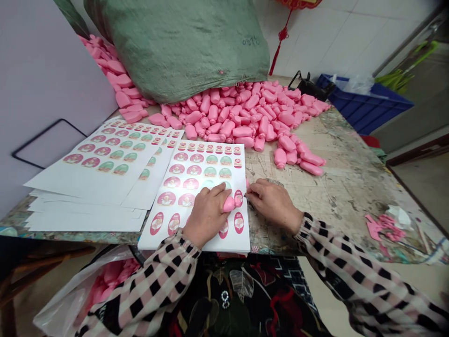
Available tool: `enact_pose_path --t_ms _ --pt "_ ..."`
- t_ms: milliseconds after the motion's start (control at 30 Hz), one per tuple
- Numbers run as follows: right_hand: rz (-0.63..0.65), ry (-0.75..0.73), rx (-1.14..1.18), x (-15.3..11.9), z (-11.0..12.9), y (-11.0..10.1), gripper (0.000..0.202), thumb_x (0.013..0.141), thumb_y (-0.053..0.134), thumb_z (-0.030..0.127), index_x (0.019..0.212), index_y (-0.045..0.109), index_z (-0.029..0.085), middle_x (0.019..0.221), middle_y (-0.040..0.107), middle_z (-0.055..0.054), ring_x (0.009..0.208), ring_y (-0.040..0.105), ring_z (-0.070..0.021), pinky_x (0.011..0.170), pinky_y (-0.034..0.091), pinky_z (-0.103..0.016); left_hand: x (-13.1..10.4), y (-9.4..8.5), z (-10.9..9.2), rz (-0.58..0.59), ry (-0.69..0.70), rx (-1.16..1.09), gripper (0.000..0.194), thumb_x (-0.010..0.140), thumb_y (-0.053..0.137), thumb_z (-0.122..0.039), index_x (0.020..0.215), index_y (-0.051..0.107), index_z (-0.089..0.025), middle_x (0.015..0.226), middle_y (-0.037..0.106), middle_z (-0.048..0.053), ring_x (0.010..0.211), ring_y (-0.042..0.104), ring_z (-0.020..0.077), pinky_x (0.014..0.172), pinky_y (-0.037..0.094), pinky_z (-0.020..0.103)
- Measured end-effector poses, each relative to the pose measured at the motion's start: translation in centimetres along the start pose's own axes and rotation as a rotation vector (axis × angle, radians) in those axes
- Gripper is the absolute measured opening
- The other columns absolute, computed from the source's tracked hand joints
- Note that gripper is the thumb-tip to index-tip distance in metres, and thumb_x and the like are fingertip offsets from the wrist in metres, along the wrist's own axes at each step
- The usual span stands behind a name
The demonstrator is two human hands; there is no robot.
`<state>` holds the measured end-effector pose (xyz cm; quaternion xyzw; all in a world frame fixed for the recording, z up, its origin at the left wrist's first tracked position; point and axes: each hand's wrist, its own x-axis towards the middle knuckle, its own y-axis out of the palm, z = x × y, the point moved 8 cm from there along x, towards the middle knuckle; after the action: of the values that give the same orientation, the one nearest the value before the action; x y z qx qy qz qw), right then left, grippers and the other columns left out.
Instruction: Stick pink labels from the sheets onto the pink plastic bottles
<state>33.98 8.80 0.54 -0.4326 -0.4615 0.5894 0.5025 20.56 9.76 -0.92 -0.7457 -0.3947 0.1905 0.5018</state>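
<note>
Left hand [206,213]: curled round a pink bottle [229,204], resting on the sticker sheet [206,187].
Right hand [273,203]: fingertips at the sheet's 3 o'clock edge.
Bottle heap [245,117]: 12 o'clock, on the bench [343,178].
Green sack [182,47]: behind the heap.
Spare sheets [98,178]: 9 o'clock.

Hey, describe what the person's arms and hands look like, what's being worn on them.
Both hands are bare: the left hand and right hand show no gloves, and no rings are visible. Long sleeves reach the wrists, in a pale pink, black and white check pattern, with dark cuffs.
</note>
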Motion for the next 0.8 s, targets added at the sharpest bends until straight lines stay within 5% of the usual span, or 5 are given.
enact_pose_path --t_ms 200,467,800 --pt "-0.035 0.045 0.229 -0.7 -0.7 1.1 0.017 0.087 0.049 0.032 0.084 0.063 0.022 0.085 0.062 -0.002 0.079 0.056 -0.0156 0.067 0.036 -0.026 0.0 0.0 0.0 -0.011 0.012 -0.013 0.033 0.084 0.049 -0.025 0.116 0.056 -0.019 0.130 0.053 0.009 0.112 0.050 0.0257 0.088 0.037 0.041" --pt "-0.292 0.257 0.515 -2.3 -1.5 2.8 0.013 0.084 0.051 0.031 0.080 0.059 0.021 0.081 0.059 -0.001 0.073 0.055 -0.0152 0.066 0.039 -0.027 -0.2 0.2 0.0 -0.006 0.039 0.008 0.038 0.084 0.049 -0.028 0.120 0.056 -0.020 0.133 0.051 0.009 0.111 0.050 0.0275 0.087 0.037 0.042" --pt "-0.173 0.218 0.374 -1.2 -1.0 1.8 0.016 0.084 0.052 0.036 0.079 0.058 0.022 0.082 0.060 0.000 0.074 0.054 -0.0155 0.065 0.035 -0.027 -0.7 0.1 -0.9 0.103 0.097 0.004 0.037 0.076 0.056 -0.032 0.113 0.062 -0.033 0.138 0.046 0.000 0.092 0.048 0.0251 0.081 0.036 0.042"
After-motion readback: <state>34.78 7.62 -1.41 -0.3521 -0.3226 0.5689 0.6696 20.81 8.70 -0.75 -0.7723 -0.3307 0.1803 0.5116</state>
